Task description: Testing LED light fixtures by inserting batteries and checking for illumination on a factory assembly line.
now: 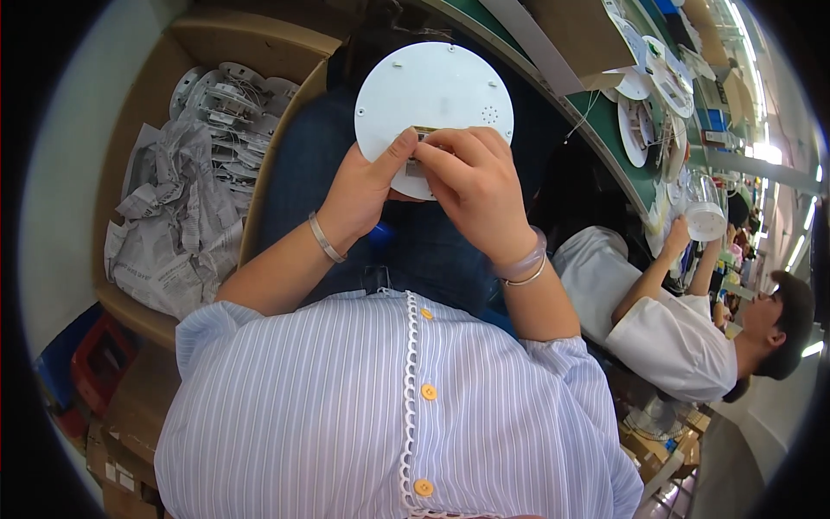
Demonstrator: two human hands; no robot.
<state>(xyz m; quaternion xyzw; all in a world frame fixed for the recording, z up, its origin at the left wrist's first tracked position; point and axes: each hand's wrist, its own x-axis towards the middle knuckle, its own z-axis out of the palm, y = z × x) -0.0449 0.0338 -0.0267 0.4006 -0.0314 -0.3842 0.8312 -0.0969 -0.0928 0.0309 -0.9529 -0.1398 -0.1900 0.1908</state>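
A round white plastic disc [432, 86] with small pegs and a cluster of little holes is held up in front of me, over my lap. My left hand [370, 177] grips its lower left edge, the thumb on the face next to a rectangular opening [416, 169]. Bent over that same opening is my right hand [475, 186], its fingertips pinched together at the slot. Whatever those fingertips may hold is hidden behind them.
To my left stands a cardboard box [251, 203] with crumpled newspaper [177, 233] and several white disc assemblies [229, 108]. On the right, a green workbench [635, 177] bears more white discs [666, 78]. A co-worker in white [666, 337] holds a clear container [705, 212].
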